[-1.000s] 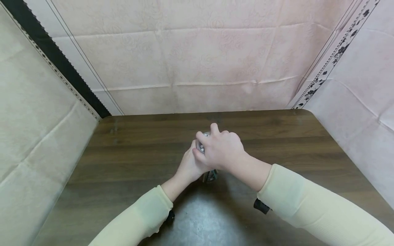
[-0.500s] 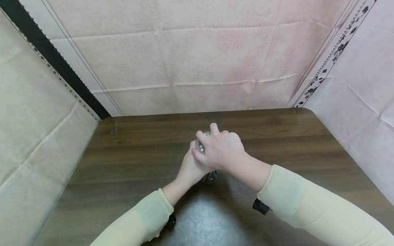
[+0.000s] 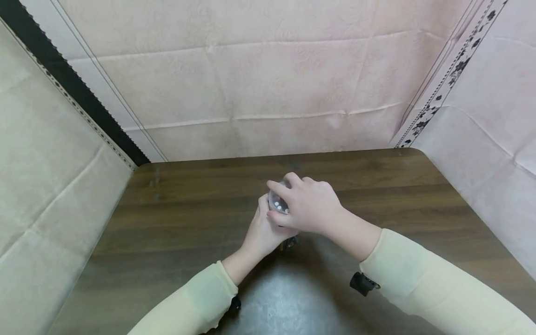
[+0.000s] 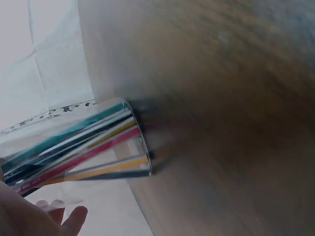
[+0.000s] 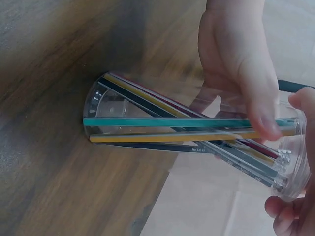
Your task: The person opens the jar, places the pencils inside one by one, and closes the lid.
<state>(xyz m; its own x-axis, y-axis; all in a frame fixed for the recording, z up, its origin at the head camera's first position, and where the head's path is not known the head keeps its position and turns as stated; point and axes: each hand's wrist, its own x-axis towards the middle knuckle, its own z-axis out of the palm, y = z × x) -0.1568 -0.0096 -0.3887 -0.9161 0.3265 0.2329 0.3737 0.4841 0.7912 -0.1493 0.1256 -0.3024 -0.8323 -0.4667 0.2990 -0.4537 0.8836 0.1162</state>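
Observation:
Both hands are on a clear plastic jar (image 5: pixel 113 110) that holds several pencils (image 5: pixel 157 123), green, yellow, red and black. My left hand (image 3: pixel 261 230) grips the jar round its upper body, thumb against the wall in the right wrist view. Over the top end, my right hand (image 3: pixel 311 204) holds the clear round lid (image 3: pixel 278 203) by its edge, thumb and fingers spread about it. Small white spots show through the lid. In the head view the hands cover most of the jar, while in the left wrist view its lower part is plain to see.
The jar is above a brown wood-grain table (image 3: pixel 188 223). Pale patterned cloth (image 3: pixel 259 83) hangs behind the table and along both sides. A black strip (image 3: pixel 79 88) runs down the left cloth. Black straps or devices (image 3: pixel 363 284) show under the sleeve cuffs.
My right hand has shifted slightly right and down over the top, and its raised finger has come lower. More of the lid shows. My left hand keeps its grip.

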